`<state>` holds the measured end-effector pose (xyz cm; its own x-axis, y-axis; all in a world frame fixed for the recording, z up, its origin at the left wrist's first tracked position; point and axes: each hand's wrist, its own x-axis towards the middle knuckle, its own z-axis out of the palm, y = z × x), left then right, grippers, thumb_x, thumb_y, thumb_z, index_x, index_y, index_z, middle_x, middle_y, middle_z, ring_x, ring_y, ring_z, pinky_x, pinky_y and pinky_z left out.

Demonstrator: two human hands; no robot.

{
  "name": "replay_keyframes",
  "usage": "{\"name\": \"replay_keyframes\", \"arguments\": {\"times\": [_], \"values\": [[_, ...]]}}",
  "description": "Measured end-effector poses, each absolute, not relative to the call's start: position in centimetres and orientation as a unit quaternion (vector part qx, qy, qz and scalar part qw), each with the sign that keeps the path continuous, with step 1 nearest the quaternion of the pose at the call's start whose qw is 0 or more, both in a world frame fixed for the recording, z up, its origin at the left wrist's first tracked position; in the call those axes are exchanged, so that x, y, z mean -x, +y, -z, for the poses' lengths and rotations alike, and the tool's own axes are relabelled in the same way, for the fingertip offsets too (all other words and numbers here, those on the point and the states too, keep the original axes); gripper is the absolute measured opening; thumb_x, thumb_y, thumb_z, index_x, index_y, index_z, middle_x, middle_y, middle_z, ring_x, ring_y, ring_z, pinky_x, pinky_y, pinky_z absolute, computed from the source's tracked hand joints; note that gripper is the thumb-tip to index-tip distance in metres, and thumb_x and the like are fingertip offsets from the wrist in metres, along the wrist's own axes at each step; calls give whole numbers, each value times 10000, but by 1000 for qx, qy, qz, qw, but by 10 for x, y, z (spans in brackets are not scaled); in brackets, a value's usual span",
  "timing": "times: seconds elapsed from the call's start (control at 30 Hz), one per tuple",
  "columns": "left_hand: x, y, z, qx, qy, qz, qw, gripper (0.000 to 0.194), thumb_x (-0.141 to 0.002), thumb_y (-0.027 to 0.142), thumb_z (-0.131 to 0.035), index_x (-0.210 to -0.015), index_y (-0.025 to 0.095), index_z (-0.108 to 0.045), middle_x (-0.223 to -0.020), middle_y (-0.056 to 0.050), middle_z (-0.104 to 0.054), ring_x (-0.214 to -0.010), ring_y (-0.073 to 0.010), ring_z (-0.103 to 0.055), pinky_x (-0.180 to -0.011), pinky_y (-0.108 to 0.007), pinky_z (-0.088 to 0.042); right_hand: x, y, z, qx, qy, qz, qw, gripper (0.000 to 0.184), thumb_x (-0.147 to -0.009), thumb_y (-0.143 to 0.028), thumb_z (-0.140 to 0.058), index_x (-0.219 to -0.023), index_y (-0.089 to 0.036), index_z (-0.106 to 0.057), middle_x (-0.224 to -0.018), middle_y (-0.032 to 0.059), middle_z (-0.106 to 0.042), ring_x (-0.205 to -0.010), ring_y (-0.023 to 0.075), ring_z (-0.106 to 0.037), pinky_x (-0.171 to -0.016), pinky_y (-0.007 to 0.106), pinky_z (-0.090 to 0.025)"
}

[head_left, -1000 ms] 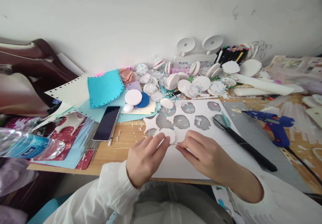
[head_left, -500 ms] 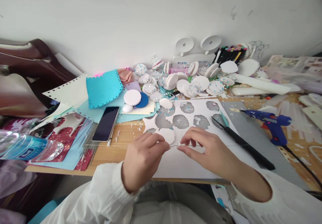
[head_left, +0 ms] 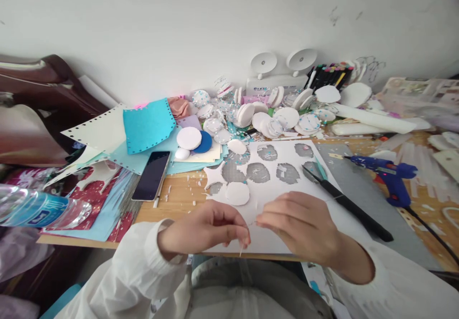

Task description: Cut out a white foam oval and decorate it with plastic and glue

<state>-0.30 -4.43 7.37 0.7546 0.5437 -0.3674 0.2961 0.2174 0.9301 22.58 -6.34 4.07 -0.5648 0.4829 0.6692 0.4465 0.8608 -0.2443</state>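
Observation:
In front of me, over the sheet's near edge, my left hand [head_left: 211, 225] is closed in a pinch on a thin wire; a short pale end pokes down below its fingertips. Close beside it, my right hand [head_left: 301, 223] pinches the same wire, its fingers pressed together. The wire is so fine that most of its run is lost against the white. Beneath the hands lies a white sheet [head_left: 268, 237] with several round holes cut out. A white disc [head_left: 237, 193] rests on the sheet just beyond my hands.
A black-handled cutter [head_left: 355, 211] and a blue glue gun [head_left: 385, 170] lie at right. Left are a phone [head_left: 151, 175], a bundle of thin wires [head_left: 132, 197] and a water bottle [head_left: 46, 207]. White discs [head_left: 287, 117] and beaded strands are heaped along the wall.
My left hand has come down nearer the table edge and turned, fingertips lower. The right hand has closed its fingers together and dropped slightly. The white disc is now fully uncovered.

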Motion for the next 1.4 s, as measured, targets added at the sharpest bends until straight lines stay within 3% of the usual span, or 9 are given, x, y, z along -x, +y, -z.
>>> {"name": "replay_keyframes", "arguments": {"times": [0.13, 0.27, 0.53, 0.73, 0.9, 1.0, 1.2, 1.3, 1.4], "values": [[4, -53, -63, -782, 383, -228, 435, 271, -886, 230, -531, -1145, 168, -586, -960, -68, -671, -680, -96, -541, -652, -225, -464, -220, -57, -43, 319, -849, -102, 408, 111, -887, -110, -551, -875, -193, -623, -769, 26, -674, -708, 136, -606, -645, 264, -473], [2, -59, -54, -864, 334, -287, 245, 212, -878, 260, -585, -1064, 171, -637, -984, -97, -678, -830, -150, -621, -758, -274, -498, -217, -56, -39, 340, -830, -147, 417, 111, -894, -123, -538, -880, -200, -616, -769, 20, -655, -730, 129, -610, -644, 243, -481], [-1, -46, -66, -703, 443, -201, 518, 314, -870, 332, -567, -639, 134, -647, -569, -14, -607, -488, -77, -454, -464, -198, -332, -223, -64, -25, 213, -904, 141, 343, 90, -853, -121, -587, -882, -189, -639, -861, 48, -695, -706, 160, -605, -565, 295, -430], [4, -48, -63, -782, 427, -257, 375, 209, -869, 280, -590, -720, 156, -668, -680, -25, -648, -651, -111, -545, -619, -219, -395, -230, -54, -37, 329, -835, -351, 267, 185, -937, -172, -482, -1062, -214, -611, -915, 32, -647, -769, 111, -600, -680, 223, -495], [2, -52, -64, -803, 396, -267, 358, 190, -870, 249, -579, -737, 153, -675, -688, -36, -646, -682, -124, -545, -659, -240, -399, -232, -52, -42, 372, -793, -429, 219, 120, -856, -286, -639, -952, -215, -630, -805, -5, -616, -630, 92, -535, -549, 195, -445], [1, -50, -64, -731, 438, -229, 469, 235, -840, 305, -606, -681, 144, -669, -634, -24, -612, -610, -104, -492, -588, -230, -359, -227, -57, -39, 366, -834, -340, 235, 62, -854, -245, -642, -852, -195, -606, -748, -13, -596, -619, 89, -526, -528, 197, -421], [2, -38, -59, -442, 448, -134, 766, 382, -740, 500, -669, -727, 119, -681, -546, 24, -496, -463, -43, -366, -454, -190, -239, -218, -64, -33, 279, -892, 113, 336, 153, -875, -59, -542, -777, -157, -608, -595, 15, -553, -551, 137, -494, -498, 291, -363], [-1, -42, -55, -544, 484, -207, 653, 407, -778, 530, -622, -733, 128, -672, -543, 14, -520, -478, -61, -410, -475, -200, -298, -217, -63, -30, 308, -880, 129, 338, 129, -862, -52, -567, -790, -151, -606, -621, 24, -579, -569, 135, -528, -524, 288, -393], [-4, -54, -50, -696, 524, -287, 399, 344, -811, 476, -625, -705, 148, -627, -601, -2, -567, -547, -87, -476, -528, -216, -368, -217, -63, -28, 348, -866, 110, 341, 162, -858, -74, -584, -725, -166, -572, -629, 21, -573, -582, 127, -544, -530, 281, -391]]}}
